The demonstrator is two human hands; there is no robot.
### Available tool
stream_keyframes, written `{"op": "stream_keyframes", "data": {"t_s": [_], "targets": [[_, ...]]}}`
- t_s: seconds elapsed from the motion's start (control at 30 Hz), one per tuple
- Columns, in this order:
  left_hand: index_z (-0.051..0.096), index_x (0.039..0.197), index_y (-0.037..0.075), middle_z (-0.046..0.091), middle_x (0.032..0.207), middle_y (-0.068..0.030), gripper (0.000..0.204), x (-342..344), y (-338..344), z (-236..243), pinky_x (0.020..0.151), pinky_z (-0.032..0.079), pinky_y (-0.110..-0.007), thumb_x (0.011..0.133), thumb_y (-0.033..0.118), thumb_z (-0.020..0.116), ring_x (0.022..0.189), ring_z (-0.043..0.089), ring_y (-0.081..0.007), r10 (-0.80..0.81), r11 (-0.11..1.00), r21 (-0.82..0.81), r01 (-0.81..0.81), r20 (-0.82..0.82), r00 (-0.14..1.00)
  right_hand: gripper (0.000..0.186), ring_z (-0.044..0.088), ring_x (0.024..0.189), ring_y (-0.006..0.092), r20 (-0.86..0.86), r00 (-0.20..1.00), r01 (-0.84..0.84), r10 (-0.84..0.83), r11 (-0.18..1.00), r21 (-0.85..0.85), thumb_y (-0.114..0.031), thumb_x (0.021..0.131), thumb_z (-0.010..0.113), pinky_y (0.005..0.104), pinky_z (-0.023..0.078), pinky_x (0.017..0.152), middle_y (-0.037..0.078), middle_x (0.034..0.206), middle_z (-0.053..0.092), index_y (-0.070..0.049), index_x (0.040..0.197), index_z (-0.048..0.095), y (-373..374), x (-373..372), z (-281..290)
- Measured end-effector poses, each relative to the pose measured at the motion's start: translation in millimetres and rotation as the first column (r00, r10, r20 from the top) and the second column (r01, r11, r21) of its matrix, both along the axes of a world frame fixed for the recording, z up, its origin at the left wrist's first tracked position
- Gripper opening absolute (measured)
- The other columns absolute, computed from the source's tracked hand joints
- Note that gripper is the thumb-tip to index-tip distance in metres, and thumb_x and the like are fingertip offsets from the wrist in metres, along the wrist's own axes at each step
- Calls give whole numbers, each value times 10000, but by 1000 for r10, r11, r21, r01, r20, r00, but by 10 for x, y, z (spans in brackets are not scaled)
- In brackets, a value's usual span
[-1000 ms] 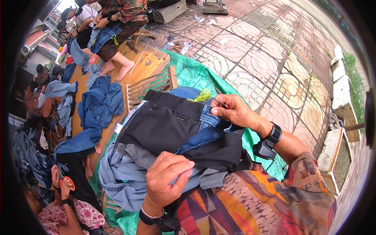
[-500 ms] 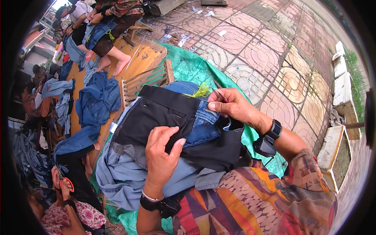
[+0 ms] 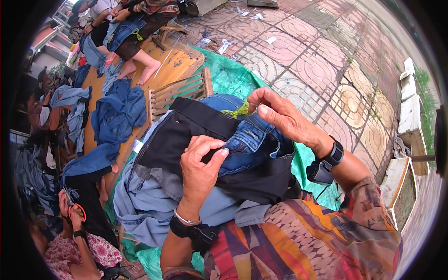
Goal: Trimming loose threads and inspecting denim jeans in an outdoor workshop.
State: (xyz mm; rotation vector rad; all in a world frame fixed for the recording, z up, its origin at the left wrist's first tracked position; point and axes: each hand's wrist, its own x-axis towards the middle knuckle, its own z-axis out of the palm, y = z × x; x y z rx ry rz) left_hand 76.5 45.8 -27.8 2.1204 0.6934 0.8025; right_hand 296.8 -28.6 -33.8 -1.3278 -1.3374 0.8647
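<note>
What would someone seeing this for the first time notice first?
At centre, the left hand pinches a pair of blue jeans lying over a black garment, while the right hand just above holds a tuft of green thread. At far left, more denim is heaped on an orange mat among seated people.

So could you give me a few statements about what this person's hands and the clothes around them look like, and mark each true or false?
1. The right hand pinches a tuft of green thread. True.
2. The left hand rests flat on the paving. False: its fingers grip the blue denim lying on a black garment.
3. Both wrists carry dark bands. True.
4. The green tarp lies over the garments. False: it lies under them.
5. A wooden slatted frame lies beyond the clothes. True.
</note>
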Motion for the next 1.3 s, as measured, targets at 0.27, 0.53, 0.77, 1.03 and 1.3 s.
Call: {"op": "stream_keyframes", "data": {"t_s": [0.27,0.53,0.77,1.03,1.3], "targets": [[633,860,-27,579,777,-43,119,-18,12,-7,617,421,-217,744,-7,651,699,531,-87,-30,985,-170,35,30,999,260,548,807,260,363,910,-271,203,951,149,-170,757,681,357,429,700,89,840,540,-34,910,522,52,-113,202],[629,871,-36,571,777,-43,133,-37,1,-23,613,408,-215,740,-17,646,696,520,-86,-42,977,-208,53,54,998,218,536,782,276,476,851,-334,220,927,169,-161,727,691,371,421,675,82,775,535,-37,848,560,128,-187,244],[633,860,-38,572,776,-47,128,-24,4,-20,653,427,-225,734,-20,645,717,542,-103,-30,969,-246,35,25,999,183,532,763,276,520,840,-316,155,919,237,-138,718,689,377,425,656,73,750,542,-43,826,576,148,-223,168],[647,863,-4,592,803,-75,136,-36,3,-8,690,448,-263,728,3,659,759,576,-169,-51,999,-1,51,-4,999,160,534,657,164,141,990,-48,28,989,137,-168,786,679,281,423,591,65,759,567,-46,844,592,114,-291,22],[636,883,27,572,839,-102,186,-750,-235,326,676,446,-301,705,-24,648,745,561,-227,308,912,247,-328,118,944,404,483,640,116,131,983,-132,128,991,28,-299,707,763,249,417,567,26,749,519,-23,918,557,96,-368,409]]}}
